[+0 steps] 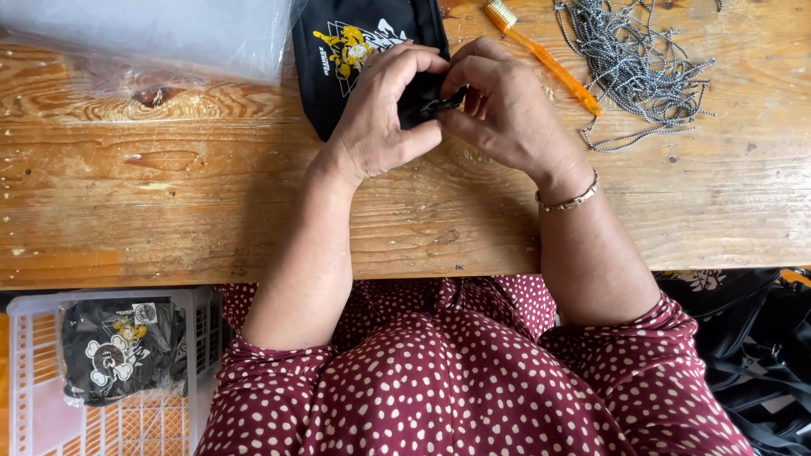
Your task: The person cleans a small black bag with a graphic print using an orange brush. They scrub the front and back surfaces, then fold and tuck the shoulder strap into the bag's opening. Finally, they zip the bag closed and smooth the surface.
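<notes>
While the black pouch (pixel 338 63) with its yellow and white print lies flat on the wooden table (pixel 169 203), both hands meet over its lower right corner: the left hand (pixel 384 110) has fingers curled shut over the cloth edge, and the right hand (pixel 503 110) pinches a small black piece (pixel 439 105) between thumb and fingers, though what that piece is cannot be told. A thin bracelet (pixel 570 200) rings the right wrist. Left of the pouch lies one stack of clear plastic bags (pixel 160 34), touching its upper left edge. Right of the pouch lies one orange toothbrush (pixel 545 57), slanted, and beyond it a loose heap of black-and-white cords (pixel 634 63), too tangled to count. Below the table's near edge, well left of the pouch, a white and orange slatted crate (pixel 34 380) holds one more black printed pouch in a clear wrapper (pixel 118 350). Far right below the table lie black bags with straps (pixel 743 355).
</notes>
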